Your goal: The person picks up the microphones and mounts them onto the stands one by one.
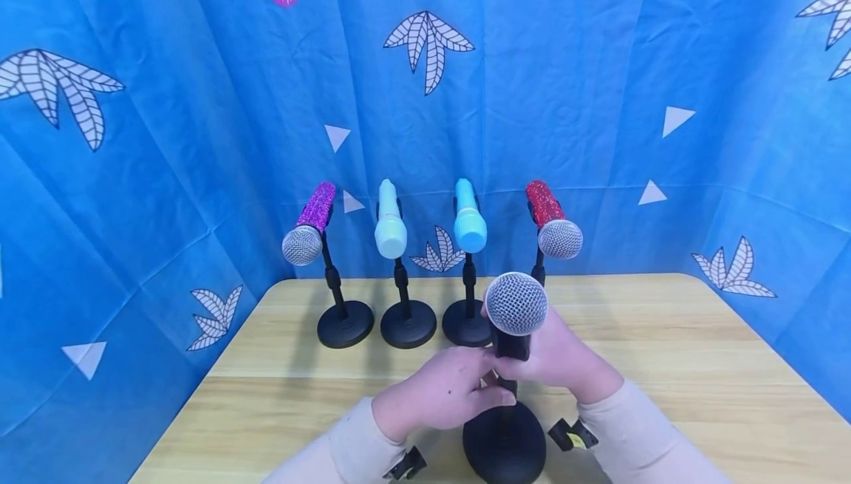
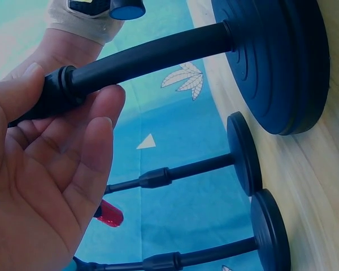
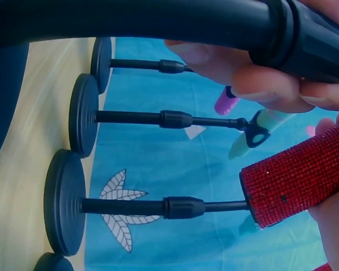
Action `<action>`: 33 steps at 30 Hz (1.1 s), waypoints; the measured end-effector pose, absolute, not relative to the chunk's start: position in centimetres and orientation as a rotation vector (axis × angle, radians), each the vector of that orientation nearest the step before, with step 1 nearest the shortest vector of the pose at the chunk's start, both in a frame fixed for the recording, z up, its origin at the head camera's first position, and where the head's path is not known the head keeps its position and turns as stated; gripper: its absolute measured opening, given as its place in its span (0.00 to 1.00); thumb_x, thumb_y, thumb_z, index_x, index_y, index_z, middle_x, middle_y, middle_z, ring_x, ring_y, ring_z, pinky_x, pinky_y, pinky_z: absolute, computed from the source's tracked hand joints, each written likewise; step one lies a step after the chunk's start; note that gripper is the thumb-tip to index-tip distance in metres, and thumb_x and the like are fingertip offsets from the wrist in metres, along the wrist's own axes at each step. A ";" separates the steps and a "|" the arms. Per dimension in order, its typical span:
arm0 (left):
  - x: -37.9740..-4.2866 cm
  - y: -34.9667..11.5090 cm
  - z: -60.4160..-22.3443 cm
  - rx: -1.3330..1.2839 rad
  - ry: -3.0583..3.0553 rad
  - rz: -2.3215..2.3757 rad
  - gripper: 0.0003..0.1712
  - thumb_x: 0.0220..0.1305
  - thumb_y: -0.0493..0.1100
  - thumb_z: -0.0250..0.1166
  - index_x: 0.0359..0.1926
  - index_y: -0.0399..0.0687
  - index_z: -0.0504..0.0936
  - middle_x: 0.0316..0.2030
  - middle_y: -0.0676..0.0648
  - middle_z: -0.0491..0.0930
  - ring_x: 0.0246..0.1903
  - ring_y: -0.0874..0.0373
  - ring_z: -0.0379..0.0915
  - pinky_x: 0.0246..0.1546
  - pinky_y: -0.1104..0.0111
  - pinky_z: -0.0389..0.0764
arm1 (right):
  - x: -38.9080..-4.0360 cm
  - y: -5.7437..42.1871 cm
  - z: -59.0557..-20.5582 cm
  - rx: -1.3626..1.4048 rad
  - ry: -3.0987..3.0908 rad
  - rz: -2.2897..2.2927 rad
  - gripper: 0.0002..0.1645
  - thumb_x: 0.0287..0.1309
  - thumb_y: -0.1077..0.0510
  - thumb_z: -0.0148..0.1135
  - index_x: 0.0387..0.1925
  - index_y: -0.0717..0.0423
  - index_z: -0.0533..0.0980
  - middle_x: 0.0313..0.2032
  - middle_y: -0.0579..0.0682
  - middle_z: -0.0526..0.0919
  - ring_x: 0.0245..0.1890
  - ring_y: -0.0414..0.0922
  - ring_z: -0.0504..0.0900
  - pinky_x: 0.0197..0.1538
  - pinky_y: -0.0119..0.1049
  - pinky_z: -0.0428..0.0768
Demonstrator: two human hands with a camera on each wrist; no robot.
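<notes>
A microphone (image 1: 516, 304) with a silver mesh head faces me on a black desk stand (image 1: 504, 443) near the front of the table. Its red rhinestone handle (image 3: 294, 175), hidden behind the head in the head view, shows in the right wrist view. My right hand (image 1: 565, 351) grips that handle from the right. Lower down, my left hand (image 1: 442, 388) pinches the dark collar of the stand between thumb and fingers. The pole (image 2: 152, 59) runs from this collar to the heavy round base.
Behind stand other microphones on black stands in a row: purple glitter (image 1: 318, 207), mint green (image 1: 390, 222), light blue (image 1: 470, 218) and red (image 1: 547, 207). A wooden table (image 1: 698, 366) carries them all. A blue patterned curtain (image 1: 565, 100) hangs around its back and sides.
</notes>
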State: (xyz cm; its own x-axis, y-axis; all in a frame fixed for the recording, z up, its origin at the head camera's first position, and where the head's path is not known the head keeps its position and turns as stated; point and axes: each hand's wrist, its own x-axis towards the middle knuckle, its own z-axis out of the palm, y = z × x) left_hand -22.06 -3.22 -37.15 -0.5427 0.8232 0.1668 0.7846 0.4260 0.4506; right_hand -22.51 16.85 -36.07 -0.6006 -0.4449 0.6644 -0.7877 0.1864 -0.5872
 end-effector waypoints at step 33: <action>-22.3 -3.3 -37.1 1.582 2.707 0.640 0.09 0.70 0.46 0.65 0.49 0.52 0.81 0.40 0.60 0.83 0.40 0.70 0.77 0.46 0.78 0.75 | -22.4 17.5 -33.8 1.383 -2.066 0.917 0.43 0.34 0.54 0.88 0.56 0.49 0.77 0.61 0.55 0.77 0.65 0.59 0.71 0.71 0.49 0.62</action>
State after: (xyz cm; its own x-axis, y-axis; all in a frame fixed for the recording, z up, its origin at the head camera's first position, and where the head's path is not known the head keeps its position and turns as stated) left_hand -22.35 -3.34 -37.15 -0.5101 0.8239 0.2469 0.8473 0.4320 0.3090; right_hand -22.43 17.52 -33.76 -0.3691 -0.6020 0.7080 -0.9289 0.2626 -0.2610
